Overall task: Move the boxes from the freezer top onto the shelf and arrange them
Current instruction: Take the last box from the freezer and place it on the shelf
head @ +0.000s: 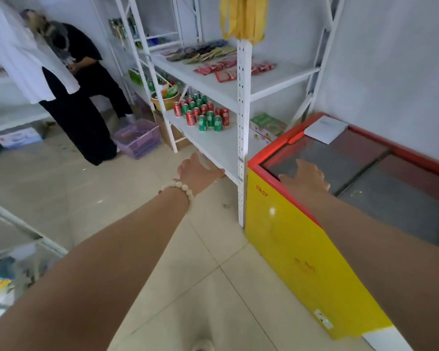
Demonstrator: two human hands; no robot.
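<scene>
— Which step is this?

— Between boxes, I'd say. Neither hand carries anything. The right hand (306,176) hovers over the near corner of the freezer (274,151), fingers loosely spread above the glass lid. The left hand (197,170) is out by the front edge of the lower shelf (221,145), fingers straight, tips about at the board; whether they touch it I can't tell.

— So where are the boxes?

— A green box (268,123) sits on the lower shelf, behind the post (243,122), beside the freezer. On the freezer top only a flat white thing (326,129) lies at the far corner. Box or paper, it's too blurred to say.

— The next move, then?

— Probably a reach across the lid to that white thing, then carrying it round the post onto the shelf.

— Anything in the way?

— The post stands between freezer and shelf. The cans (202,112) fill the left part of that board, so the room is on the near right. Another person (86,97) and a purple basket (138,141) are off to the left, well apart.
</scene>
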